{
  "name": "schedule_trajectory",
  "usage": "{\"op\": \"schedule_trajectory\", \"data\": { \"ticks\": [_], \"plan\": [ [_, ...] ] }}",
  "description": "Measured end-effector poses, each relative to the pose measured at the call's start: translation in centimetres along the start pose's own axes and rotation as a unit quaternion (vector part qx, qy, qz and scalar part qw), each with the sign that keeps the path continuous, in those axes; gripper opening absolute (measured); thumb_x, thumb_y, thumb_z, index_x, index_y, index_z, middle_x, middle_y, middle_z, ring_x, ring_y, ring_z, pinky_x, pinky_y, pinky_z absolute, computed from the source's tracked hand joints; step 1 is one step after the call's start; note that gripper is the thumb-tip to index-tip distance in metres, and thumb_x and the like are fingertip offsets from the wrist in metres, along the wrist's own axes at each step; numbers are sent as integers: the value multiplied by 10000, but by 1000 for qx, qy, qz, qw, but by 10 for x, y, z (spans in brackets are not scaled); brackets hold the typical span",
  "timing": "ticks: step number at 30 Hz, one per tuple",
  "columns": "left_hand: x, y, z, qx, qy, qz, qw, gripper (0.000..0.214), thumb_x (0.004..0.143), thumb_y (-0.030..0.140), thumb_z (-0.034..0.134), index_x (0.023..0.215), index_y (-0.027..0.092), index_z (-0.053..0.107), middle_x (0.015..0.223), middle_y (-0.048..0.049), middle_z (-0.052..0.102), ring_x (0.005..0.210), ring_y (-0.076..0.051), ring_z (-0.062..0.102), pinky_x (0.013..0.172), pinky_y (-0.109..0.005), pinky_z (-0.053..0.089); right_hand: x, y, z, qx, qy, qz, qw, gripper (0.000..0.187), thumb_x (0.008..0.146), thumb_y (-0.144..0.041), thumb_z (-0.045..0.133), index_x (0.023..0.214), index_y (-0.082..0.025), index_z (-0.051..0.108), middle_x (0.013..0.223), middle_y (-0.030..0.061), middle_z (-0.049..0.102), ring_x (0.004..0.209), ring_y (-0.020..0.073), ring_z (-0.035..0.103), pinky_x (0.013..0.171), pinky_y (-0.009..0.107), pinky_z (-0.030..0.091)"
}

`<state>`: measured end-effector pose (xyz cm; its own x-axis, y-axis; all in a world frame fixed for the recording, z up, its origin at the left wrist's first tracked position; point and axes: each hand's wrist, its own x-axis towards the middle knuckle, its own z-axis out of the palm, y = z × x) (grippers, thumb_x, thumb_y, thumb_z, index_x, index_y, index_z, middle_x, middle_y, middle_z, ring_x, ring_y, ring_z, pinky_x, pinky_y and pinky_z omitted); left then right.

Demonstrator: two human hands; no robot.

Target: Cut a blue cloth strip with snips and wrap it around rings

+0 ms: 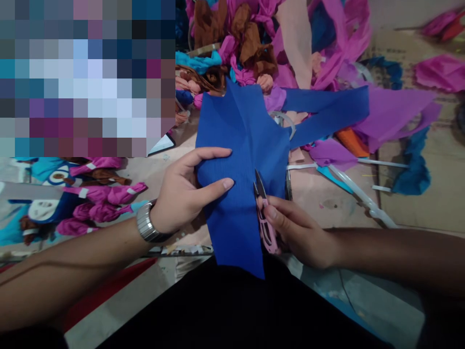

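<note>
Resting on the left side of the blue cloth [228, 126], the left hand [185, 189] has thumb and forefinger spread apart on top; its other fingers are hidden. A metal watch [146, 223] circles that wrist. The right hand [305, 230] has its fingers closed around pink snips [268, 230], whose blades stand parted over the right part of the blue cloth; whether they touch it I cannot tell. The blue cloth lies on the table [327, 201] in front of the person, its lower end reaching past the near edge above dark clothing [218, 310]. Left of the blue cloth lie magenta bundles [107, 194]; beyond it, a heap with brown cloth [250, 46]; to its right, purple cloth [395, 111] and, farther out, teal cloth [414, 167].
</note>
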<state>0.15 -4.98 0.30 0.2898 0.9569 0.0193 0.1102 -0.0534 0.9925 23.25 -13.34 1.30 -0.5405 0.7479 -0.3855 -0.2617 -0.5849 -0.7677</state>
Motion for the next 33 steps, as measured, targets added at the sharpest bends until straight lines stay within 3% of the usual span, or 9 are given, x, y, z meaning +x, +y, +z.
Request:
{"op": "schedule_trajectory", "data": {
  "ticks": [13, 33],
  "plan": [
    [-3, 1, 1, 18, -25, -9, 999, 537, 819, 477, 892, 1300, 320, 713, 1279, -35, 741, 1288, -341, 663, 1033, -532, 649, 0, 0, -3, -43, 14, -4, 999, 444, 1069, -630, 539, 921, -210, 538, 695, -43, 580, 539, 79, 487, 492, 200, 403],
    [-7, -2, 3, 31, -32, -22, 999, 563, 849, 552, 847, 1329, 308, 683, 1304, -24, 734, 1347, -368, 627, 1046, -547, 630, 0, 0, -1, -37, 23, 8, 999, 454, 1075, -636, 517, 906, -215, 536, 679, -43, 580, 530, 83, 486, 480, 202, 395]
  ]
}}
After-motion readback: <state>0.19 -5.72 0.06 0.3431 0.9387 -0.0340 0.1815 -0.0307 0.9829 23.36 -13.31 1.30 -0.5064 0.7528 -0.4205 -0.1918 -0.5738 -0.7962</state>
